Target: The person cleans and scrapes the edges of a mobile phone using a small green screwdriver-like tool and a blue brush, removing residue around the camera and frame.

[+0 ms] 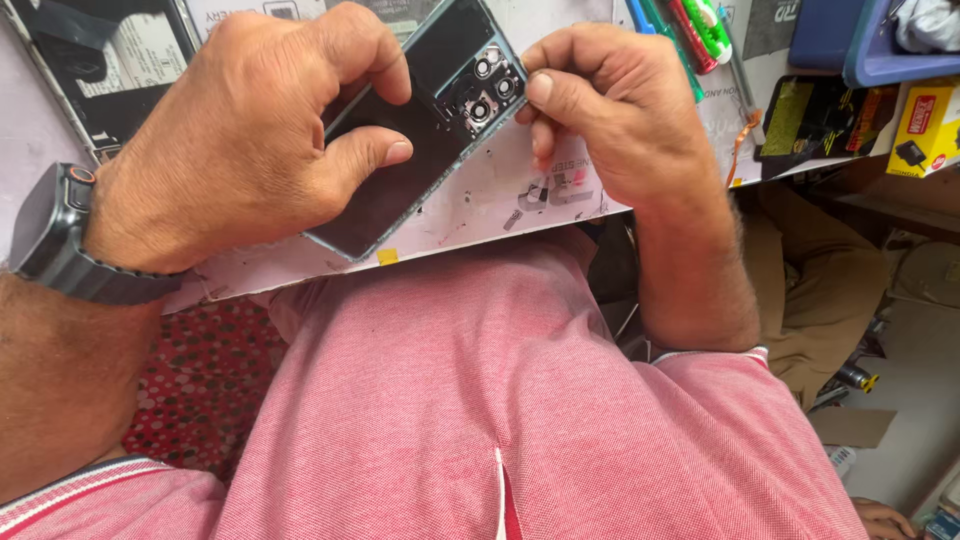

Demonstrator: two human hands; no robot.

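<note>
Dark phone back panel [420, 130] with teal edge, black wristwatch [60, 240], pink shirt [520, 400], yellow box [925, 125].

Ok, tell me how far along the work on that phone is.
Done: the dark phone lies back-up on the white work mat, its camera cluster exposed. In hand: the left hand pins the body while the right hand pinches at the camera corner. Left: the back looks in place; whether anything has come loose is hidden. The screwdrivers lie untouched.
</note>
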